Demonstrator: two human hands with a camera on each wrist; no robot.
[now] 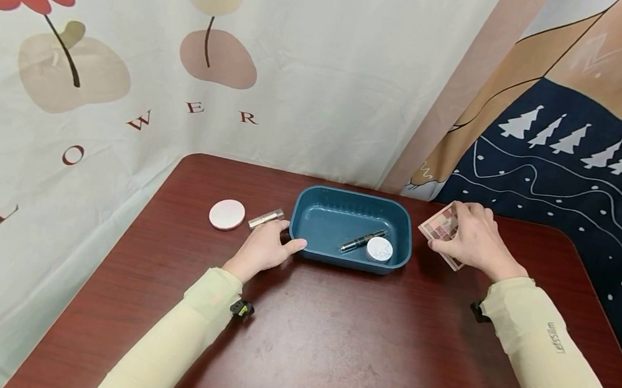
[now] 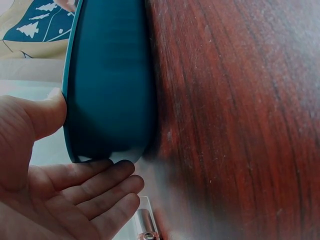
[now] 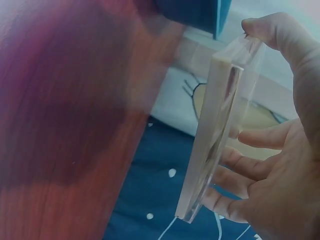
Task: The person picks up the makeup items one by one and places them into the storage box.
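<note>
My right hand (image 1: pixel 471 237) grips an eyeshadow palette (image 1: pixel 438 227) by its edges, right of the blue plastic basin (image 1: pixel 346 262). In the right wrist view the palette (image 3: pixel 202 135) is seen edge-on, its clear cover on the hand's side, the thumb at one end and the fingertips along its side. My left hand (image 1: pixel 265 249) holds the basin's near left corner; in the left wrist view the thumb is at the rim and the fingers lie against the end wall. Inside the basin are a dark slim tube (image 1: pixel 361 241) and a round white-lidded case (image 1: pixel 379 249).
A clear-and-silver lipstick-like tube (image 1: pixel 266 218) lies just beyond my left fingers. Left of it is a round pale pink compact (image 1: pixel 227 215). All stand on a dark red wooden table (image 1: pixel 331 333), with printed curtains (image 1: pixel 322 82) hanging behind its back edge.
</note>
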